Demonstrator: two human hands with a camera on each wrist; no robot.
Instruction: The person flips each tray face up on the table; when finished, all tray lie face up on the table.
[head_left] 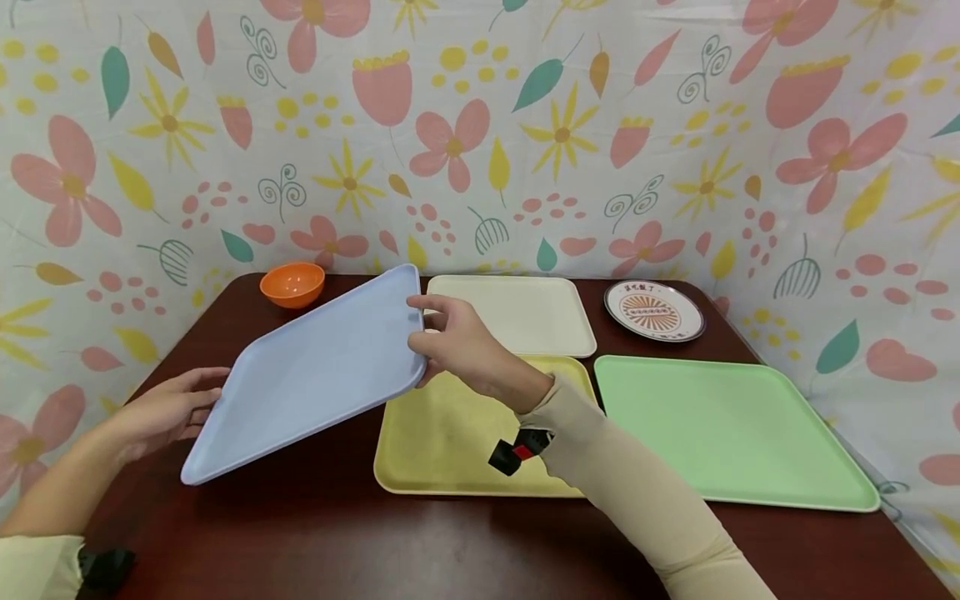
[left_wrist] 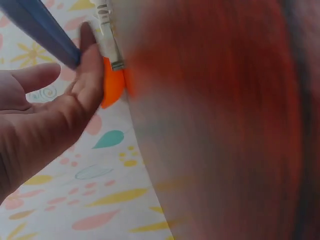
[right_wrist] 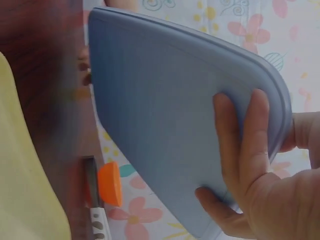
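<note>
A pale blue tray (head_left: 322, 358) is held up off the table, tilted with its right end higher. My right hand (head_left: 465, 342) grips it by the right edge; in the right wrist view several fingers (right_wrist: 255, 135) spread flat on its underside. The left hand (head_left: 165, 412) is at the tray's lower left edge. In the left wrist view the thumb (left_wrist: 42, 77) and fingers stand fairly straight on either side of that blue edge (left_wrist: 47, 32), which seems to touch the fingers.
A yellow tray (head_left: 450, 433), white tray (head_left: 517, 312) and green tray (head_left: 735, 425) lie on the dark table (head_left: 315, 542). A patterned plate (head_left: 654, 311) stands at the back right, an orange bowl (head_left: 292, 285) at the back left. Near the bowl lies a knife (right_wrist: 92, 182) with a spotted white handle.
</note>
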